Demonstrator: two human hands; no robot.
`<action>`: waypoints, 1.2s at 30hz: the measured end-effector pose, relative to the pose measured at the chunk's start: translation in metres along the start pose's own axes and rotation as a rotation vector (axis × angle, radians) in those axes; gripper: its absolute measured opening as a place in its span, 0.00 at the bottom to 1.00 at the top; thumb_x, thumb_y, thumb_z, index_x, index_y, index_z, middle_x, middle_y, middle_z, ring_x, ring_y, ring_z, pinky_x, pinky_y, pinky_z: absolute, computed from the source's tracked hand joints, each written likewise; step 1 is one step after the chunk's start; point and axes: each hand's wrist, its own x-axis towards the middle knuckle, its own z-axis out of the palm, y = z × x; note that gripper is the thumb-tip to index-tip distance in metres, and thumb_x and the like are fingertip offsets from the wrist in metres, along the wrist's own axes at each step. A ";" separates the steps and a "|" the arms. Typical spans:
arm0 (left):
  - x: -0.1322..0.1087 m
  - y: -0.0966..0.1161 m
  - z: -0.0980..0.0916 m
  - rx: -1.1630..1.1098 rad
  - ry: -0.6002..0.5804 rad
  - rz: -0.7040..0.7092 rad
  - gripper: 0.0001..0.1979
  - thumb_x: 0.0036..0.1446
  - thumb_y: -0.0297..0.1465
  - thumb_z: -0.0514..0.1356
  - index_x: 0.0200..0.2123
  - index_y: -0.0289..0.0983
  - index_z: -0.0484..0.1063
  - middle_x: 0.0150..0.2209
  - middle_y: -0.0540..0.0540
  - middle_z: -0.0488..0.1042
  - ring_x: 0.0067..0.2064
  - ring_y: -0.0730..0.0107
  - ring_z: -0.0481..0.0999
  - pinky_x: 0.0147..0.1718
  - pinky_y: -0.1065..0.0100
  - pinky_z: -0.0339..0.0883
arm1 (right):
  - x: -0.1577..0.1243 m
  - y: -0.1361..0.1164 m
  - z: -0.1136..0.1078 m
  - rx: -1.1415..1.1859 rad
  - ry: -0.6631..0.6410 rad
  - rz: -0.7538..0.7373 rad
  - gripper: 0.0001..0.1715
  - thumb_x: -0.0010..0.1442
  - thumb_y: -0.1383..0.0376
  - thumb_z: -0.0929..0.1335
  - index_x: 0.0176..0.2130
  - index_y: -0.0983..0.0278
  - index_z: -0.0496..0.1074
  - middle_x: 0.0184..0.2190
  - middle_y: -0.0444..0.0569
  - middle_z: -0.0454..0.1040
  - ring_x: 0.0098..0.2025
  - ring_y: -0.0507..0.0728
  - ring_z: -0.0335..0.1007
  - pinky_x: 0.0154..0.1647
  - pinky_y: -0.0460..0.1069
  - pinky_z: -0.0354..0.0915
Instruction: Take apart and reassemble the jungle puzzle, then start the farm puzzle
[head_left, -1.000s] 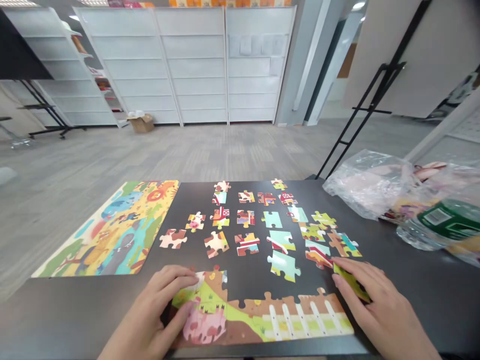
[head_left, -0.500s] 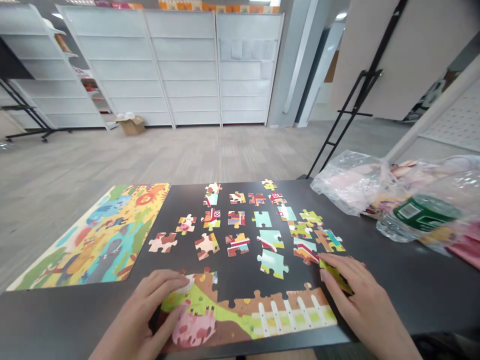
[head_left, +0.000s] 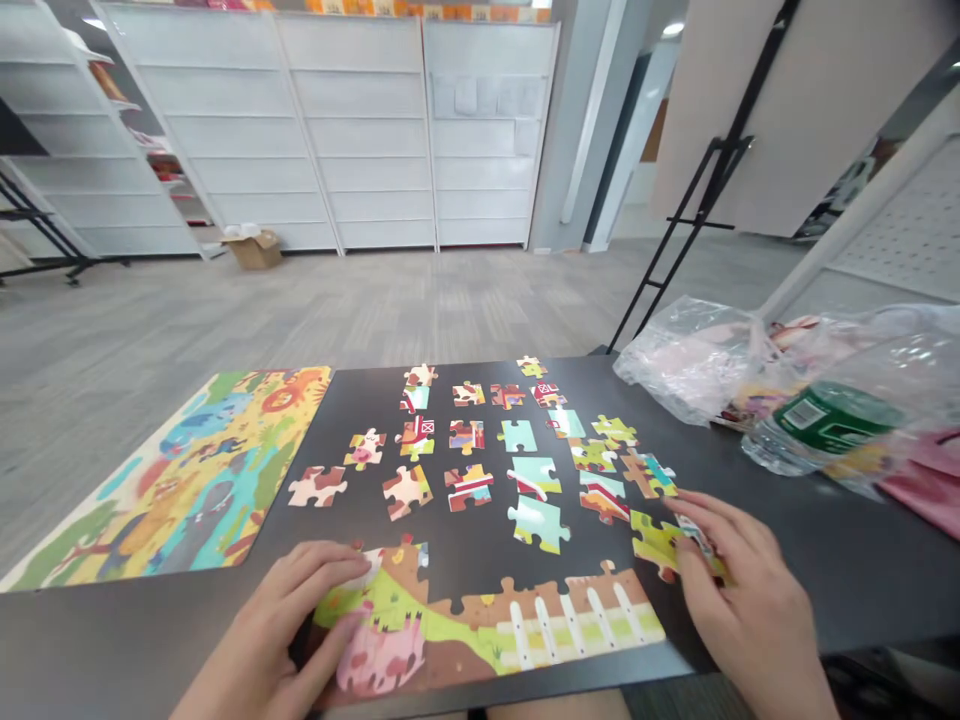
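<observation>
Along the table's near edge lies a joined strip of jigsaw puzzle (head_left: 465, 640) with a pink spotted pig, green grass and a white fence. My left hand (head_left: 300, 620) rests on its left end, thumb and fingers apart. To the right of the strip, my right hand (head_left: 746, 590) is closed on a puzzle piece (head_left: 697, 537), mostly covered by the fingers. A yellow-green puzzle piece (head_left: 654, 541) lies at those fingertips, partly under the hand. Farther back, loose pieces are spread out, among them a pale blue piece (head_left: 538, 523) and a red-roofed piece (head_left: 604, 496).
At left on the dark table (head_left: 150, 630) lies a picture board (head_left: 180, 470) with cartoon animals. Plastic bags (head_left: 690, 360) and a green-labelled bottle (head_left: 817, 425) are at right. Beyond stand white shelves (head_left: 360, 130), a cardboard box (head_left: 255, 248) and a black stand (head_left: 675, 225).
My right hand has shifted slightly right, uncovering more of the yellow-green piece, and a further piece now shows between its fingers. My left hand stays on the strip. The view has turned slightly.
</observation>
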 end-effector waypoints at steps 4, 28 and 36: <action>0.000 -0.005 0.004 -0.006 -0.001 0.015 0.17 0.65 0.39 0.62 0.56 0.46 0.73 0.55 0.43 0.76 0.55 0.56 0.77 0.52 0.66 0.76 | -0.007 -0.002 -0.005 0.244 0.350 0.304 0.12 0.60 0.61 0.67 0.44 0.61 0.72 0.48 0.54 0.74 0.51 0.66 0.71 0.58 0.64 0.64; 0.000 -0.017 0.009 -0.058 0.001 0.035 0.11 0.67 0.38 0.61 0.51 0.46 0.74 0.53 0.44 0.76 0.55 0.57 0.76 0.51 0.65 0.76 | 0.001 0.008 -0.005 -0.030 -0.029 0.134 0.14 0.64 0.57 0.63 0.40 0.58 0.75 0.40 0.50 0.79 0.43 0.62 0.77 0.45 0.55 0.69; 0.007 0.006 -0.005 -0.112 -0.028 -0.018 0.09 0.69 0.35 0.57 0.49 0.45 0.74 0.53 0.43 0.76 0.56 0.57 0.75 0.53 0.61 0.74 | 0.072 0.019 0.009 -0.344 -0.416 0.161 0.35 0.59 0.40 0.61 0.47 0.63 0.78 0.47 0.59 0.80 0.46 0.74 0.76 0.44 0.63 0.69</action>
